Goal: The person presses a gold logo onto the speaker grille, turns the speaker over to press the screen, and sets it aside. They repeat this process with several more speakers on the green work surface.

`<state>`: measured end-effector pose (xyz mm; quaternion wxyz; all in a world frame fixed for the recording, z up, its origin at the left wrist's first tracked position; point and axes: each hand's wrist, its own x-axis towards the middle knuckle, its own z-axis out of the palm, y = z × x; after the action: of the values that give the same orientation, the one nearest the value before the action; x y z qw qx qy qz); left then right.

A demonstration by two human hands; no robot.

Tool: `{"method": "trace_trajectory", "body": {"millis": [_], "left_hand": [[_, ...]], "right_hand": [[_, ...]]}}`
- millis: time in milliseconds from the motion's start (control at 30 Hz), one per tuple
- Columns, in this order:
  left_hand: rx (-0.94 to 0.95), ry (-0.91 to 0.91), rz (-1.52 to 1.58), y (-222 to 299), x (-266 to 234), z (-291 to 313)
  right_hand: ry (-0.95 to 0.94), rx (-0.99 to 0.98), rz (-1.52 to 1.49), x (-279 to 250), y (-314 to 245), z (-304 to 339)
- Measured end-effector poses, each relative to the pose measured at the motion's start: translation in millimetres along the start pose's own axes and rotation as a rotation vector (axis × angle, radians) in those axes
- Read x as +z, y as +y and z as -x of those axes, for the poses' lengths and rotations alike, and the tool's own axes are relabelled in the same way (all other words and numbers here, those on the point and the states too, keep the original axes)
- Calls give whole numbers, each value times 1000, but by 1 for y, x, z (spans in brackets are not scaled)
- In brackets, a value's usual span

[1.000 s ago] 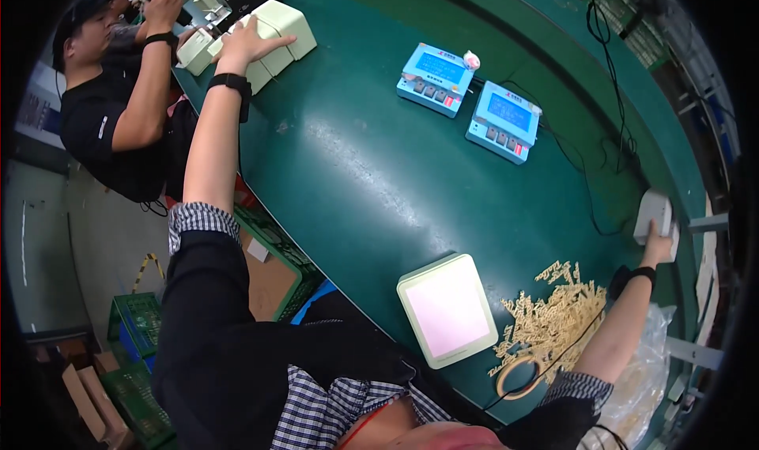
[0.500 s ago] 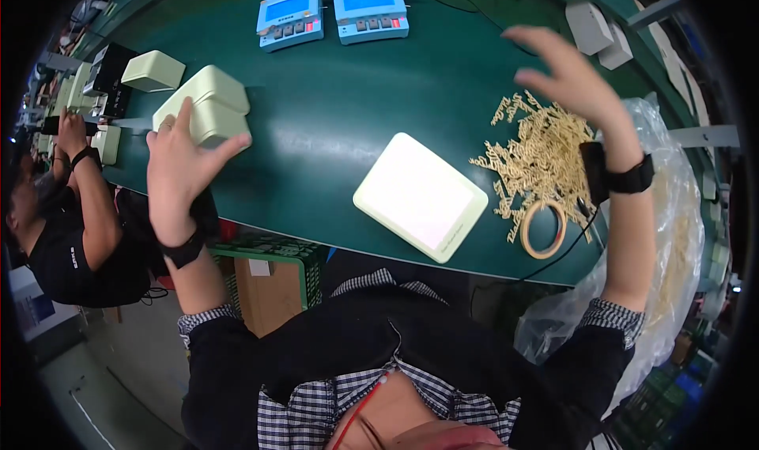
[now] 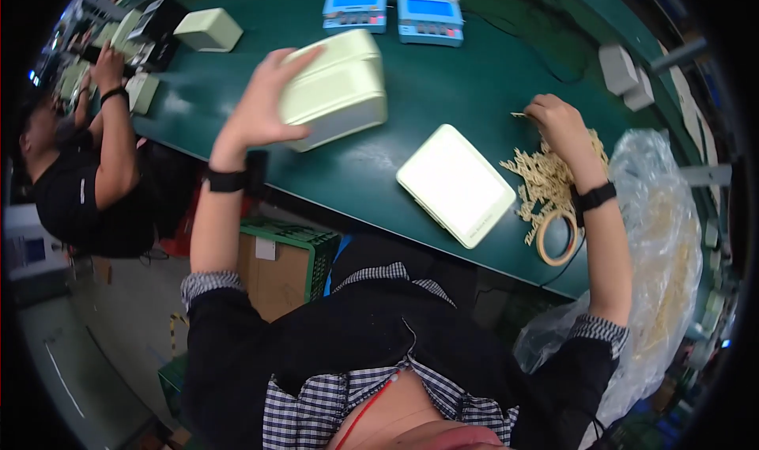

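My left hand (image 3: 265, 106) grips a pale green box (image 3: 336, 94) with rounded edges, fingers across its top and thumb low on the near side. The box is tilted over the bench, left of a flat glossy white panel (image 3: 455, 185) with a pale green rim. At the right, my right hand (image 3: 560, 130) pinches a small beige cut-out piece (image 3: 518, 115) between thumb and fingertips. It hovers by a heap of similar beige cut-out lettering pieces (image 3: 541, 177), partly covered by the hand and wrist.
A tape roll (image 3: 557, 238) lies at the heap's near edge. Two blue devices with screens (image 3: 353, 9) stand at the back. Another pale green box (image 3: 209, 31) sits far left, near a co-worker (image 3: 95, 173). A clear plastic bag (image 3: 648, 244) hangs at right; a green crate (image 3: 288, 256) stands below.
My left hand has closed on the pale green box and brought it rightward. My right hand has come down to the heap and taken a beige cut-out piece. The whole view has shifted.
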<state>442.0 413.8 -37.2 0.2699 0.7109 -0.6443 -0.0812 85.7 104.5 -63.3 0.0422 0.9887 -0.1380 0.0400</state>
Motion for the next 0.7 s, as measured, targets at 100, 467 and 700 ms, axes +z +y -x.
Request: {"method": "trace_trajectory", "body": {"millis": [100,467,700], "left_hand": [[115,18,-14,7,23,-22],[385,71,795,44,14,-69],[357,441,525,33,12,-82]], "right_hand": [[262,-26,-283,-23,-21,-15],[302,-233,-1362,-73,-117,-103],[410,-92,-1512,-69,-142,-139]]}}
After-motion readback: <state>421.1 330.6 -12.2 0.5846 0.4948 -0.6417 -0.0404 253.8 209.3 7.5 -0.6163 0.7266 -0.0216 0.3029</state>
